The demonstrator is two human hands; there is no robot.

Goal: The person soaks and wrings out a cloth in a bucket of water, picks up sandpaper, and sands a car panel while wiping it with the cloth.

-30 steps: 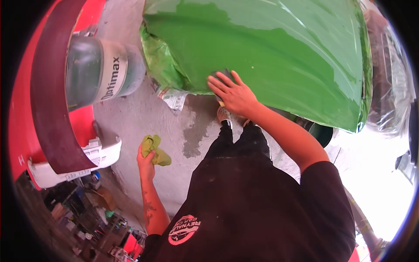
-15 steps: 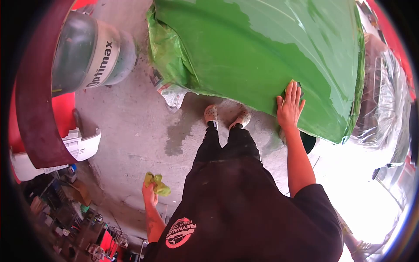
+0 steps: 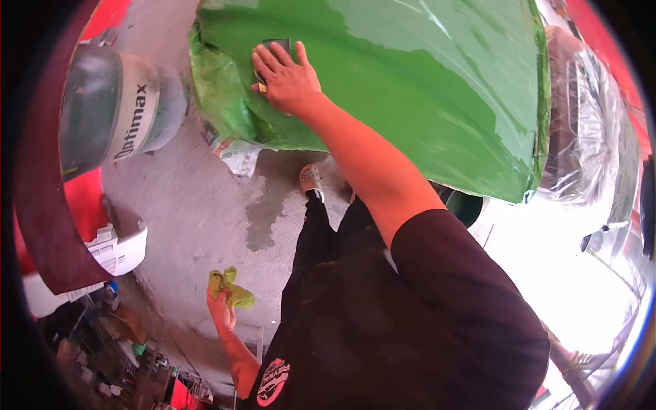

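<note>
My right hand (image 3: 285, 78) lies flat on a dark sanding pad (image 3: 277, 45), pressing it against the left part of a green painted car panel (image 3: 410, 75). The pad's top edge shows just above my fingers. My left hand (image 3: 220, 306) hangs low at my side, closed around a crumpled yellow-green cloth (image 3: 229, 288). My legs and light shoes (image 3: 311, 179) stand on the concrete floor below the panel.
A grey bucket marked Optimax (image 3: 116, 113) stands at the left on the concrete floor (image 3: 198, 219). A dark red curved part (image 3: 41, 205) and a white bumper piece (image 3: 116, 249) lie at the far left. Clear plastic sheeting (image 3: 588, 137) covers the car at the right. Green masking film (image 3: 219, 89) hangs off the panel's left edge.
My right hand has slid with the pad from the panel's right lower edge across to its upper left. The left hand has stayed low with the cloth.
</note>
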